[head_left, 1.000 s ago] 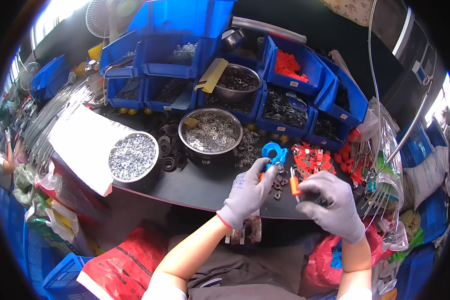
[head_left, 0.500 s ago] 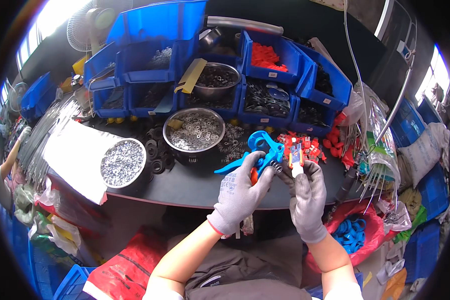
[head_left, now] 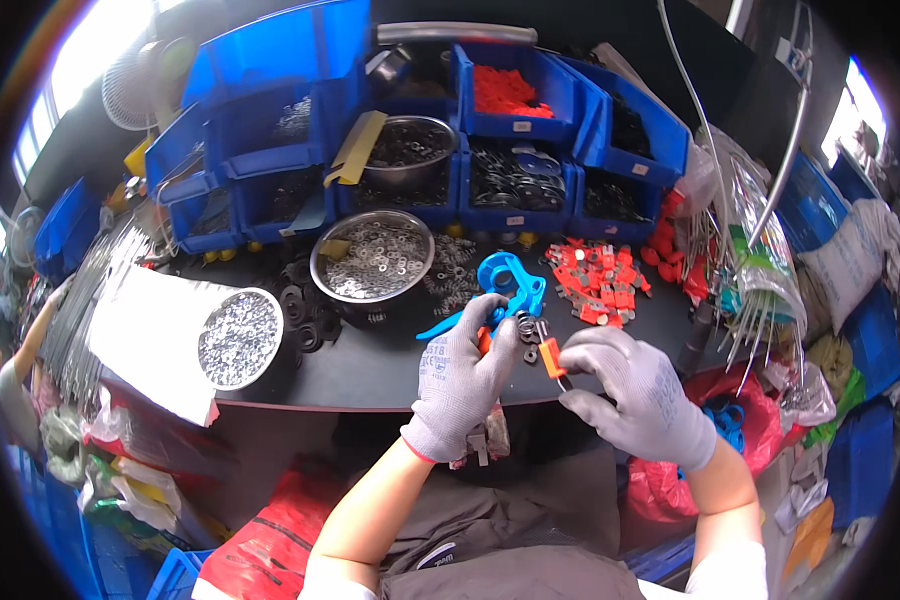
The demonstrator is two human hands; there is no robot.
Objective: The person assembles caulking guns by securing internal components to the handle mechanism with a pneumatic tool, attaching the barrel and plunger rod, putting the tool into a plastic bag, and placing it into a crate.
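My left hand point(head_left: 458, 372), in a grey knit glove, is closed round a blue plastic handle piece point(head_left: 511, 280). Its ringed end points up and away, and its long tongue sticks out to the left. A dark coil spring point(head_left: 526, 325) shows beside my left fingertips, with a bit of orange under them. My right hand point(head_left: 635, 390), gloved alike, pinches a small orange piece with metal ends point(head_left: 551, 357) between thumb and forefinger. This piece tilts, its upper metal end close to the spring; whether they touch is hard to tell.
Red clips with metal parts point(head_left: 598, 280) lie behind my right hand. A steel bowl of washers point(head_left: 315, 275) and a white tub of small metal parts point(head_left: 278, 345) stand left. Stacked blue bins point(head_left: 518, 127) line the back; a pink bag point(head_left: 660, 490) holds blue rings.
My right hand has turned sideways, tilting the orange piece over beside the spring. My left hand keeps its hold on the blue piece. The view has shifted slightly.
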